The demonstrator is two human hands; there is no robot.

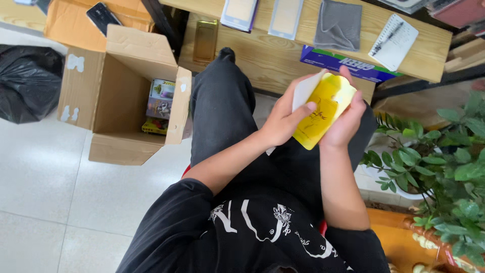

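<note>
A yellow phone case (pixel 323 114) with a white flat piece (pixel 305 88) behind it is held over my lap. My left hand (pixel 285 121) grips its left edge, thumb lying across the yellow face. My right hand (pixel 348 119) wraps the right edge, fingers curled over the top. Both hands are closed on the case above my black trousers (pixel 222 116).
An open cardboard box (pixel 124 101) with small coloured packs stands on the tiled floor at left, beside a black bag (pixel 25 81). A wooden shelf (pixel 273 55) ahead carries a grey cloth (pixel 338 24), a notepad with pen (pixel 394 40), flat packets and a blue-green box (pixel 343 65). A potted plant (pixel 444 167) is at right.
</note>
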